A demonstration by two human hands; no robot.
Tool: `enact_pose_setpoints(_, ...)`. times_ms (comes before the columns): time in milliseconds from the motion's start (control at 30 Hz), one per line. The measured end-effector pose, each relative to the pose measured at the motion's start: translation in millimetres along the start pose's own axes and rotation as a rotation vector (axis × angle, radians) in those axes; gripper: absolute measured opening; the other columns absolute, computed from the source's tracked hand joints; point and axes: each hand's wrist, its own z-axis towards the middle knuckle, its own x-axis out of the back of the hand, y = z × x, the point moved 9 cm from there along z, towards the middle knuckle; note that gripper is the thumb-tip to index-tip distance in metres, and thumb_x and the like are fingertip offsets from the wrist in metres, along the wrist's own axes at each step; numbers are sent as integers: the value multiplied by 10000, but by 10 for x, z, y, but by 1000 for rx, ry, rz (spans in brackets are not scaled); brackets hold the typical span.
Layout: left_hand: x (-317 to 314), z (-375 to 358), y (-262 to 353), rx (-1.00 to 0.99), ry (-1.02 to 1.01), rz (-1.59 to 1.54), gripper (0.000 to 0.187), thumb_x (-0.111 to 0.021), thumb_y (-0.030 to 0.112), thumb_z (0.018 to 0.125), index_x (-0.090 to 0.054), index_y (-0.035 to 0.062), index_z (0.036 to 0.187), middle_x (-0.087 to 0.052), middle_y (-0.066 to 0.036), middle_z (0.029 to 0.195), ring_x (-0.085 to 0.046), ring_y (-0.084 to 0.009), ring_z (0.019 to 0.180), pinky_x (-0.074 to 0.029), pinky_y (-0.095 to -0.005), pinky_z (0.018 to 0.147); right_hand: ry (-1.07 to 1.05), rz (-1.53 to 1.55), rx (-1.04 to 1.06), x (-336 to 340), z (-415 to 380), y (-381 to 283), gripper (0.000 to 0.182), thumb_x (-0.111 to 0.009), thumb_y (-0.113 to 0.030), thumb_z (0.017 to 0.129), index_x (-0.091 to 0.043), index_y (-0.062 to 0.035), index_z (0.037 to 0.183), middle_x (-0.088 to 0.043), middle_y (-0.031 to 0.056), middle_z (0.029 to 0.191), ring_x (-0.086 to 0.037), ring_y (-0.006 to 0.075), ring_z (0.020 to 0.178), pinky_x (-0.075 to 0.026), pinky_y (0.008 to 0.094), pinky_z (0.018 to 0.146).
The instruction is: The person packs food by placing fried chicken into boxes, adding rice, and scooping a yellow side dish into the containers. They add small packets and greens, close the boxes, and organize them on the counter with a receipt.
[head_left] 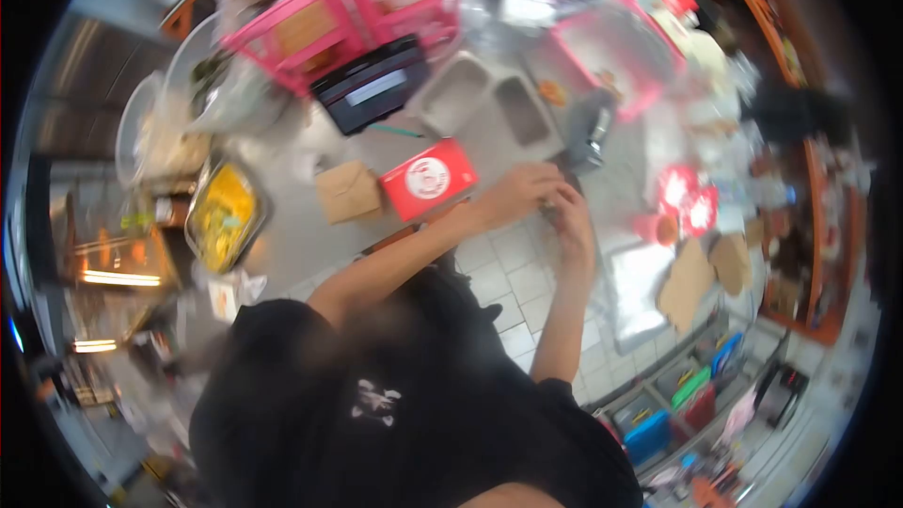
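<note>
Head view: a loose pinch could drop the small dark item (548, 211) that seems to sit between the fingertips. Left hand (520, 196) and right hand (572, 218) meet, fingers curled; blurred, can't tell if either grips. Floor tiles (509, 284) show below. Red box (430, 179) near left hand, brown box (348, 192) beside it, metal pans (525, 113) beyond.
</note>
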Motion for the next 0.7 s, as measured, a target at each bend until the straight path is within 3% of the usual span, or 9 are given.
enact_pose_setpoints(67, -69, -292, -20, 93, -461, 53, 248, -675, 60, 816, -632, 54, 1060, -649, -108, 1095, -642, -300, 967, -495, -383, 858, -109, -134, 10, -157, 47, 155, 236, -690, -147, 885, -622, -30, 1079, -648, 41, 938, -632, 134, 847, -491, 254, 724)
enact_pose_setpoints(133, 544, -348, 119, 414, -393, -62, 260, -669, 69, 830, -622, 60, 1086, -651, -99, 1101, -641, -298, 977, -498, -379, 856, -102, -247, 44, -353, -4, 148, 297, -689, -174, 892, -580, -61, 1144, -637, 29, 970, -634, 132, 847, -497, 250, 694)
enact_pose_setpoints(167, 800, -550, 101, 682, -348, -227, 273, -664, 79, 844, -612, 66, 1112, -653, -89, 1107, -640, -295, 987, -501, -375, 853, -34, -253, 44, -435, -81, 70, 316, -688, -191, 897, -564, -75, 1164, -634, 23, 974, -634, 132, 847, -500, 249, 676)
enact_pose_setpoints(267, 1891, -1132, 292, 855, 95, -302, 256, -681, 130, 883, -612, 47, 1115, -686, -83, 1018, -660, -182, 958, -520, -322, 814, 352, -471, 348, 292, 299, -218, 462, -706, -327, 884, -528, -84, 1234, -570, 71, 1180, -597, 200, 1011, -521, 300, 676)
enact_pose_setpoints(333, 2505, -1852, 197, 1003, 270, -232, 260, -693, 138, 885, -606, 52, 1114, -689, -60, 970, -651, -134, 870, -523, -296, 766, 719, -629, 334, 677, 375, -555, 570, -657, -443, 895, -484, -101, 1317, -505, 100, 1313, -592, 260, 1050, -525, 344, 676)
enact_pose_setpoints(400, 2962, -2761, -116, 1136, 551, -227, 251, -685, 132, 883, -593, 72, 1110, -687, -43, 941, -659, -116, 867, -525, -271, 760, 570, -426, 43, 867, 685, -559, 509, -649, -365, 906, -481, -106, 1311, -542, 85, 1208, -584, 258, 1000, -520, 383, 694)
enact_pose_setpoints(467, 3186, -3382, -438, 1241, 588, -152, 326, -668, 89, 867, -575, 37, 1175, -672, -106, 1065, -659, -176, 940, -539, -303, 795, 505, -442, -60, 1012, 890, -611, 465, -636, -356, 912, -510, -95, 1275, -550, 79, 1196, -582, 263, 1023, -530, 384, 709)
enact_pose_setpoints(567, 3254, -3528, -712, 960, 591, 338, 426, -684, 163, 852, -554, 33, 1237, -618, -180, 1195, -613, -257, 1081, -494, -365, 900, 352, -418, -220, 1445, 1444, -470, 374, -652, -377, 908, -598, -120, 1173, -548, 87, 1242, -619, 297, 1016, -556, 363, 687)
enact_pose_setpoints(700, 3768, -3964, -460, 994, 745, 835, 518, -710, 270, 823, -555, 24, 1252, -572, -209, 1250, -517, -331, 1197, -391, -411, 1032, 391, -153, -104, 1368, 1254, -606, 317, -624, -220, 934, -562, 3, 1151, -506, 143, 1224, -533, 360, 1139, -587, 450, 866)
